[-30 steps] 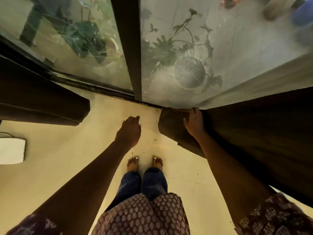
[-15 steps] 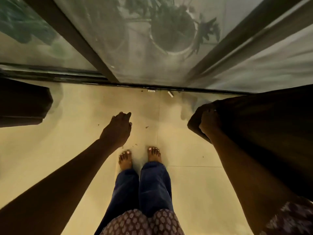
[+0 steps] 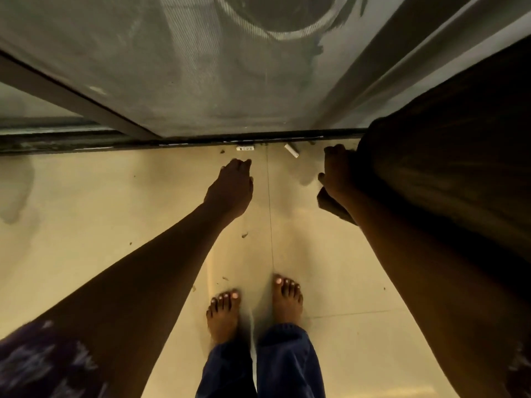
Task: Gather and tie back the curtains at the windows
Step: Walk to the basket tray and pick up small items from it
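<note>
1. Nearest the camera, dark blue trouser legs (image 3: 287, 363) and two bare feet (image 3: 224, 314) are seen planted on a pale tiled floor (image 3: 86, 225); a patterned sleeve (image 3: 37, 366) is seen at the lower left corner.
2. Both forearms are stretched forward and down from the bottom corners of the view.
3. The left hand (image 3: 231, 188) is held out over the floor, fingers loosely curled and pointed toward the window; nothing is gripped in it, and it is kept well apart from the fabric.
4. The right hand (image 3: 339, 173) is closed on the edge of the dark curtain (image 3: 445, 182): its grip is wrapped round a bunched fold of the cloth, with part of the fold seen sticking out below the wrist.
5. The curtain is found entirely on the right side, running from the gripped edge up and away to the right border; its bulk lies just beyond and to the right of the right hand, touching it.
6. Beyond the hands, a dark window track (image 3: 115, 142) is crossed along the floor, with two small white pieces (image 3: 291, 150) lying just beside it.
7. Farthest off, a meshed glass pane (image 3: 201, 67) is seen between dark frame bars, with a round pot shape dimly visible through it.
</note>
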